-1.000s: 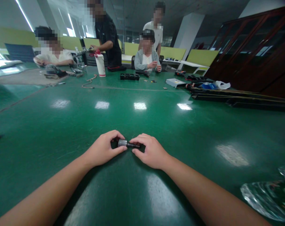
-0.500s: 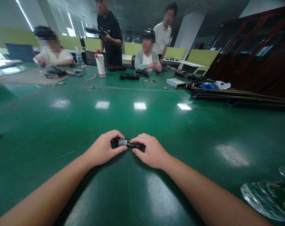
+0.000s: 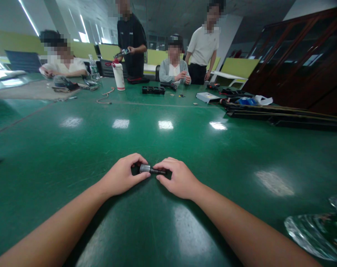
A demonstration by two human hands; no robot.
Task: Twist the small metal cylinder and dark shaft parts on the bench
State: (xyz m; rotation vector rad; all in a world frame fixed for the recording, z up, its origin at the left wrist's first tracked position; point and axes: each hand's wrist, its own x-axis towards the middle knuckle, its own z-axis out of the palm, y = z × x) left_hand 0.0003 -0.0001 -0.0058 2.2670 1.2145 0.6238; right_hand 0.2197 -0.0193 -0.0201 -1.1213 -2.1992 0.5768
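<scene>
Between my hands, low over the green table [image 3: 146, 129], lies a small part: a grey metal cylinder with a thin, dark, ridged shaft [image 3: 149, 169]. Its exact kind is not clear to me. My left hand [image 3: 125, 175] has thumb and fingers closed around the thick cylinder end at the left. At the shaft end, my right hand [image 3: 179, 178] is curled, with fingertips against the shaft and the thumb just below it. The shaft points right, into the right hand's grip, and its tip shows between fingers and thumb.
At the lower right lies a clear plastic bottle [image 3: 316, 237]. Across the table stand a white cup [image 3: 118, 77], a black tray-like part [image 3: 153, 90] and a silver box [image 3: 208, 97]. Long black strips [image 3: 285, 116] lie at the right. Several people are at the far side.
My hands and the part have not visibly moved. Behind the table, the standing person in white has moved right, and the one in the dark shirt has lowered and turned a held device.
</scene>
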